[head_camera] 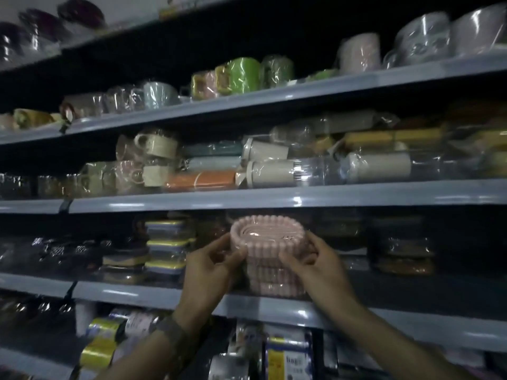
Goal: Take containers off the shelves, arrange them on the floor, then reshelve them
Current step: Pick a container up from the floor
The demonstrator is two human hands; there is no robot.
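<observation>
Both hands raised to a grey shelf, left hand and right hand each grasping a side of the wrapped pink ribbed container, topmost of a pink stack at the shelf's near edge, yellow-lidded boxes just left, wrapped mugs on far upper shelves

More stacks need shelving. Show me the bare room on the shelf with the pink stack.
Bare board shows right of the pink stack, before the dark wrapped stack. Left is crowded: yellow-lidded boxes stand close, leaving just the gap the left hand fills.
</observation>
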